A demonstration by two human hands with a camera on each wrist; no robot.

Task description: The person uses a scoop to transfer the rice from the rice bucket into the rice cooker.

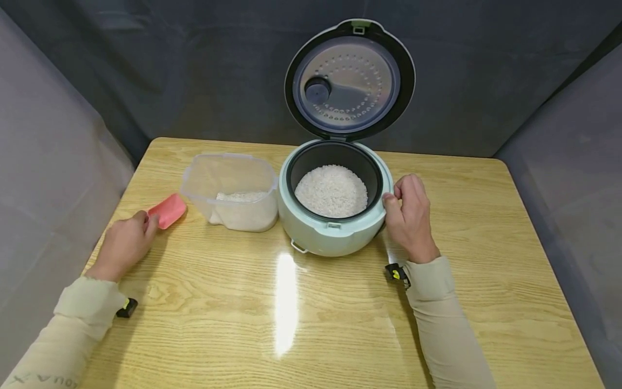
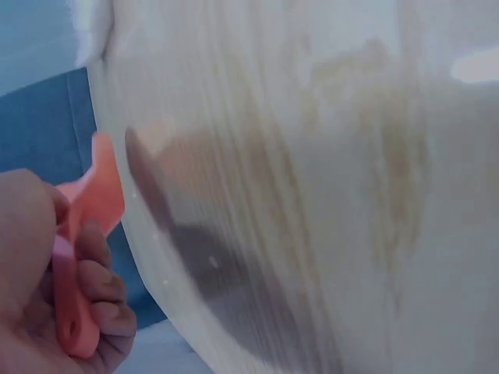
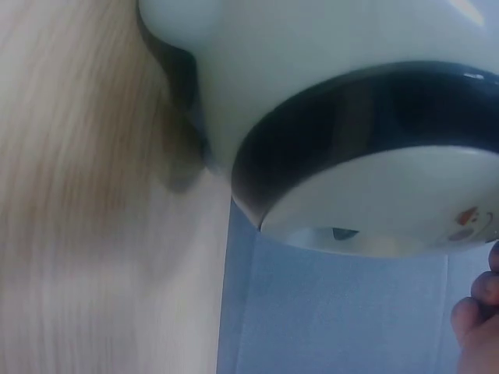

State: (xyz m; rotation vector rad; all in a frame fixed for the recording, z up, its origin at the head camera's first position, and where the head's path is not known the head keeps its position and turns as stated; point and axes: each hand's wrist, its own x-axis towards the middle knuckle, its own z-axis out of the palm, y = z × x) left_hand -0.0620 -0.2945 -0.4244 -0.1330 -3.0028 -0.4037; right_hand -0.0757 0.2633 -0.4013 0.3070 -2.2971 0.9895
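My left hand grips a pink scoop by its handle, off to the left; the handle lies across the curled fingers in the left wrist view. On the right, my right hand holds the side of a pale green rice cooker, thumb at the rim and fingers bent. White rice lies in the cooker's dark inner pot. The cooker's lid stands raised. Fingers show beside the cooker's front panel in the right wrist view.
A clear plastic container with rice in it stands just left of the cooker, between it and the scoop. Everything is on a wooden table. Dark cloth hangs behind, with pale cloth at the sides.
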